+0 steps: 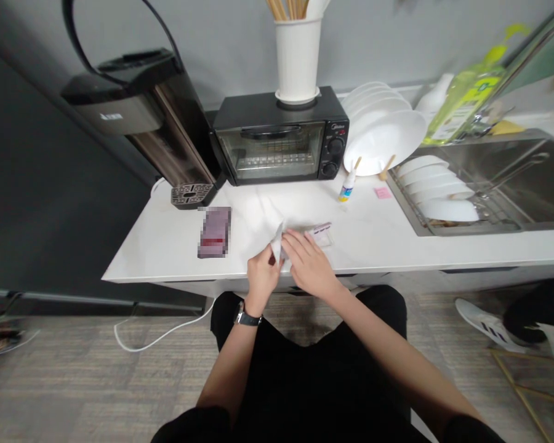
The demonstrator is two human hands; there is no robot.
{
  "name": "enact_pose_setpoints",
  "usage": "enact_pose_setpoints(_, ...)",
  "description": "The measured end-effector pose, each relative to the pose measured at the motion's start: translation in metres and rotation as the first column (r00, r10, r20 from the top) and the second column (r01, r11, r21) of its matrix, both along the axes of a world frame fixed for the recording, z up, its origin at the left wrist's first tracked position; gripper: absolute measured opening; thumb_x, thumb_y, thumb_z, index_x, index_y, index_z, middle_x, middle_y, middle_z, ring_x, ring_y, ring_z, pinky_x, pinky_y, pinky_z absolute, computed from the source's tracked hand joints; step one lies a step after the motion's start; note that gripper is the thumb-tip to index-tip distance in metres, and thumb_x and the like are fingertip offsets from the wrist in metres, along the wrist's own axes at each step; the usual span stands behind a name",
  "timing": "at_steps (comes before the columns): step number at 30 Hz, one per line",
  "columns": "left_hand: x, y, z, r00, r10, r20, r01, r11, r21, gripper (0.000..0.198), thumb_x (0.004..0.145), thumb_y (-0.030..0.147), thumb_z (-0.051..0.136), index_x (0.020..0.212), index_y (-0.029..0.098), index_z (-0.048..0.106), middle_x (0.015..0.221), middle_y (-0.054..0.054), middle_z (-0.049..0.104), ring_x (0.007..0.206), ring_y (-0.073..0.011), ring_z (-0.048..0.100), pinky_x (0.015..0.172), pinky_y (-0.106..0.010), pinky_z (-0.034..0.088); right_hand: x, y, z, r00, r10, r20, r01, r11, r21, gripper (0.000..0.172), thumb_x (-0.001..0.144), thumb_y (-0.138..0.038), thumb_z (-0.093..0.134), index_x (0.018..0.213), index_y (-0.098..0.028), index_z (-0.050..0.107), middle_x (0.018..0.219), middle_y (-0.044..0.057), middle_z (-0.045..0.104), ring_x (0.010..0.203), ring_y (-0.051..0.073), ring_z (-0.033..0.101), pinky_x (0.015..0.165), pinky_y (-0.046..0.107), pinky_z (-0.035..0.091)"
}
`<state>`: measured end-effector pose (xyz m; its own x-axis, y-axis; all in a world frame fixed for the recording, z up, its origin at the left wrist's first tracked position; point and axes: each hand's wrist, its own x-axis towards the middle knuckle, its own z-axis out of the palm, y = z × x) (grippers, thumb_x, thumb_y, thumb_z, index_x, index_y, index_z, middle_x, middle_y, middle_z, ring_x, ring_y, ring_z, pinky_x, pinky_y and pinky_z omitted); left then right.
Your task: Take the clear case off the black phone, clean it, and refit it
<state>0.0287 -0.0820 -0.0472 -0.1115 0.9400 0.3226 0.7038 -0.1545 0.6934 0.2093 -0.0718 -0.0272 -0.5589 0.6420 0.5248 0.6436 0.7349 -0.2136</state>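
Observation:
Both my hands work at the front edge of a white counter (175, 246). My left hand (262, 275), with a watch on its wrist, pinches a small white paper (277, 242) and holds it up on edge. My right hand (308, 261) lies beside it with the fingers stretched flat over the paper's base. Just beyond my right fingers lies a small clear packet (322, 233). A blurred dark-red flat object (214, 231) lies to the left of my hands.
At the back stand a black toaster oven (279, 140) with a white utensil holder (298, 56) on top, a black water dispenser (141, 117), stacked white plates (383, 126), a small glue bottle (348, 184) and a pink note (383, 192). A sink (512, 178) holds dishes. Another person's shoe (484, 320) is at right.

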Motion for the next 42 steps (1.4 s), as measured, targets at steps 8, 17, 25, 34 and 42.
enact_pose_setpoints(8,0.004,-0.001,0.006,0.999,-0.024,0.032,0.023,0.999,0.045,0.015,0.100,0.038,0.070,0.096,0.025,0.076,0.086,-0.003,0.081,0.079,-0.0210,0.077,0.078,-0.028,0.056,0.014,0.004,0.006,0.957,-0.272,-0.102,0.265,0.961,-0.080,0.067,0.091,-0.013,0.052,0.156,-0.003,0.048,0.158,0.027,0.055,0.162,0.044,0.034,0.135,0.071,0.029)
enact_pose_setpoints(17,-0.001,-0.001,0.011,0.988,-0.119,0.098,0.115,0.992,0.045,0.015,0.099,0.030,0.069,0.101,0.024,0.082,0.096,-0.003,0.086,0.086,-0.0211,0.080,0.082,-0.028,0.060,0.032,0.015,0.010,0.987,-0.156,-0.045,0.153,0.986,-0.072,0.043,0.102,-0.025,0.049,0.141,-0.011,0.063,0.133,0.018,0.070,0.128,0.033,0.058,0.130,0.059,0.037)
enact_pose_setpoints(25,-0.002,-0.003,0.009,0.987,-0.117,0.109,0.114,0.993,0.035,0.017,0.092,0.019,0.065,0.086,0.023,0.080,0.078,0.001,0.081,0.071,-0.0186,0.075,0.074,-0.028,0.058,0.000,-0.009,0.011,0.993,-0.114,-0.017,0.114,0.993,-0.041,0.050,0.110,-0.060,0.049,0.126,-0.016,0.066,0.121,0.019,0.071,0.116,0.037,0.060,0.119,0.058,0.045)
enact_pose_setpoints(34,0.003,-0.003,0.007,0.983,-0.122,0.140,0.121,0.993,0.013,0.027,0.096,0.020,0.064,0.108,0.030,0.086,0.115,-0.002,0.088,0.106,-0.0253,0.084,0.099,-0.036,0.064,0.052,-0.003,0.008,0.933,-0.351,-0.086,0.343,0.935,-0.089,0.045,0.113,-0.048,0.048,0.133,-0.012,0.066,0.132,0.021,0.073,0.130,0.036,0.062,0.128,0.059,0.037)
enact_pose_setpoints(42,-0.004,-0.001,0.004,0.996,-0.068,0.065,0.068,0.998,0.011,0.017,0.084,0.018,0.071,0.067,0.021,0.072,0.063,0.000,0.075,0.057,-0.0177,0.066,0.062,-0.027,0.052,0.003,-0.015,0.003,0.999,-0.004,0.032,0.005,0.999,-0.038,0.071,0.111,-0.053,0.052,0.167,-0.009,0.041,0.163,0.025,0.059,0.159,0.037,0.048,0.137,0.060,0.031)
